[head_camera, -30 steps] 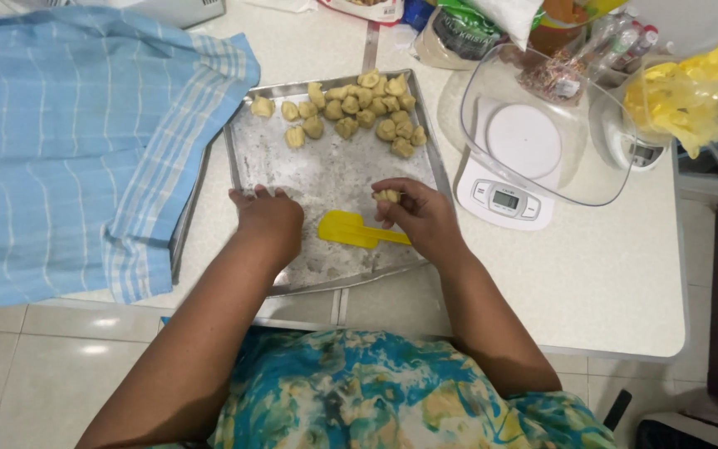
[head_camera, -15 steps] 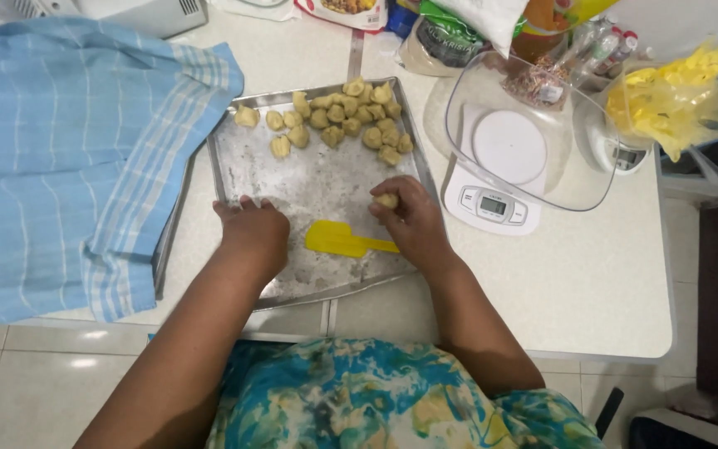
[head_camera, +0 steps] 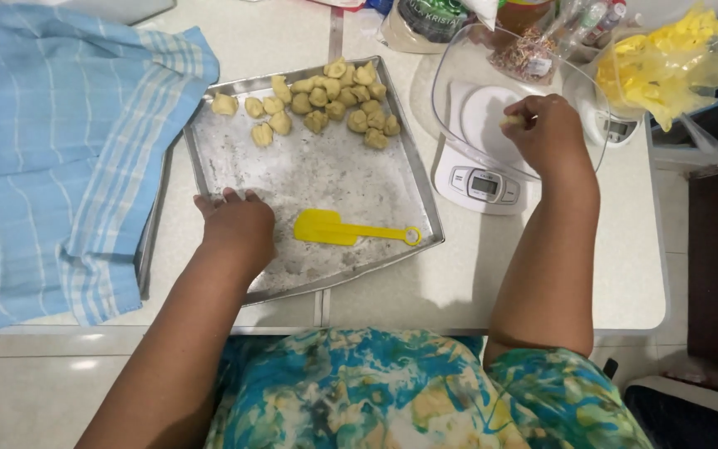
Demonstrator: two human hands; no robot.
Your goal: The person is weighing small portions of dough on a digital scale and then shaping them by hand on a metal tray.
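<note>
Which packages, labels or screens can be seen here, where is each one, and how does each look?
Scale screen: front of the white kitchen scale, small grey rectangle between buttons.
Dark-labelled bag: top edge, behind the tray, clear with dark round label.
Yellow plastic bag: top right corner, crumpled.
Sprinkle packet: behind the clear bowl, clear, multicoloured.

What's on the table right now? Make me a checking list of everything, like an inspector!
Surface: white table, some bare.
Job's things: metal tray with dough pieces at its far end; yellow spatula lying on the tray; kitchen scale with clear bowl on it.
Clutter: blue checked cloth at left; yellow plastic bag; packets and jars at the far edge.
Hands: left hand rests on the tray; right hand holds a small dough bit over the bowl.
Cables: nothing seen.
Surroundings: tiled floor.
</note>
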